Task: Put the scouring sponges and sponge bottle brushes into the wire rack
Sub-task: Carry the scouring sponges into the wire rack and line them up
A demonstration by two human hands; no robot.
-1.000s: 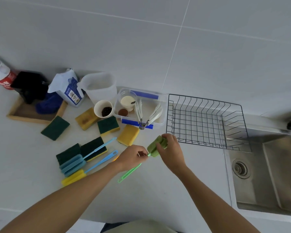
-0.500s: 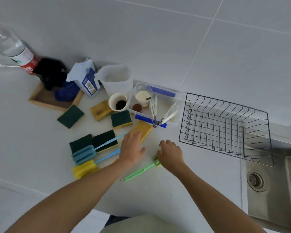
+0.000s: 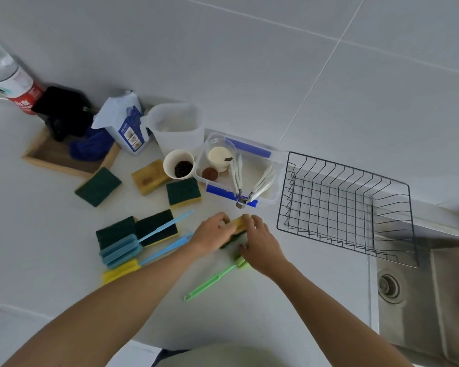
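Note:
My left hand (image 3: pixel 212 234) and my right hand (image 3: pixel 260 245) both grip one yellow-and-green scouring sponge (image 3: pixel 236 229), lifted just off the counter left of the black wire rack (image 3: pixel 347 205). The green bottle brush (image 3: pixel 215 279) lies on the counter under my right hand, its sponge head partly hidden. Two blue brushes (image 3: pixel 143 239) and a yellow-headed one (image 3: pixel 119 271) lie to the left across two sponges (image 3: pixel 138 229). Three more sponges (image 3: pixel 98 186) (image 3: pixel 149 176) (image 3: pixel 183 192) lie farther back. The rack holds nothing.
A clear plastic box (image 3: pixel 265 181) with tongs and cups stands left of the rack. Behind are a paper cup (image 3: pixel 179 164), a plastic jug (image 3: pixel 178 125), a carton (image 3: pixel 125 123), a wooden tray (image 3: pixel 64 160) and a bottle (image 3: pixel 8 78). A steel sink (image 3: pixel 429 300) lies right.
The green brush, held in both hands a second ago, now lies on the counter. My left hand took the yellow sponge and both hands now hold it.

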